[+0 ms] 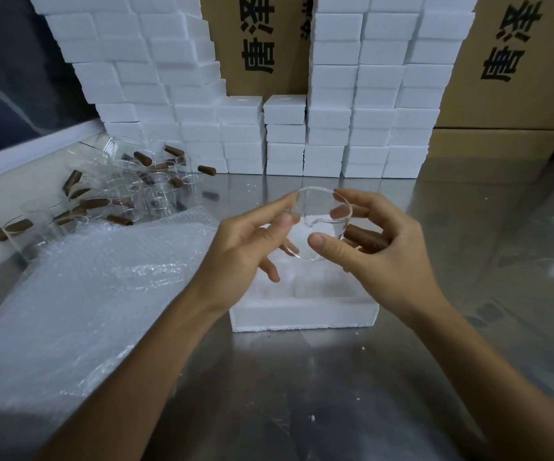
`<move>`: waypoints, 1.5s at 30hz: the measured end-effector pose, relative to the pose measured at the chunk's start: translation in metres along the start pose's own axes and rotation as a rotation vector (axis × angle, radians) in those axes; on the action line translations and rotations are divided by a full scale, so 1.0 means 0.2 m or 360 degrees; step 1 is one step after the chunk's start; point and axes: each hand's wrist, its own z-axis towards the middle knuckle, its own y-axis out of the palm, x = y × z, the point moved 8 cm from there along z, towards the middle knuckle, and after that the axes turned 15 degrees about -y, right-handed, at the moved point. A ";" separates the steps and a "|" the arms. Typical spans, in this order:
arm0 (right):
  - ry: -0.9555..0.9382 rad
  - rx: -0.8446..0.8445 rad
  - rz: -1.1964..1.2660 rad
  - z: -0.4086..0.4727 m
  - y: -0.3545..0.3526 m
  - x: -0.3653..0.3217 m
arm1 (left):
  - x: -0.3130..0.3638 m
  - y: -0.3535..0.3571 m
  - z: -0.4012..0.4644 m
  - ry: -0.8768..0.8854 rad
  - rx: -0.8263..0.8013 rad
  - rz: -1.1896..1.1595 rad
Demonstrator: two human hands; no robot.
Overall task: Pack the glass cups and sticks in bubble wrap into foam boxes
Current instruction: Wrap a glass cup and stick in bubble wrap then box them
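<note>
A clear glass cup (319,216) with a brown wooden stick handle (367,237) hangs tilted above an open white foam box (302,316). My right hand (378,251) grips the cup, thumb on the near side and fingers over the rim and handle. My left hand (252,239) pinches the cup's left rim between thumb and forefinger. The foam box lies on the metal table under both hands, its inner compartments partly hidden by them. A stack of bubble wrap sheets (86,294) lies at the left.
A heap of several glass cups with brown stick handles (119,191) lies at the back left. Walls of stacked white foam boxes (362,104) stand behind, with cardboard cartons (518,68) beyond them. The steel table (335,394) carries small foam crumbs.
</note>
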 end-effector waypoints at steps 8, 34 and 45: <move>-0.0074 0.0129 0.0052 0.00 0.01 -0.02 | 0.12 -0.29 -0.07 0.0100 0.1061 0.1180; 0.0105 0.0398 0.0125 0.00 -0.08 0.06 | 0.21 -0.33 -0.12 0.0694 0.1054 0.0922; 0.0108 0.0425 0.0095 -0.01 -0.10 0.06 | 0.07 0.00 -0.06 0.0319 0.0770 0.1585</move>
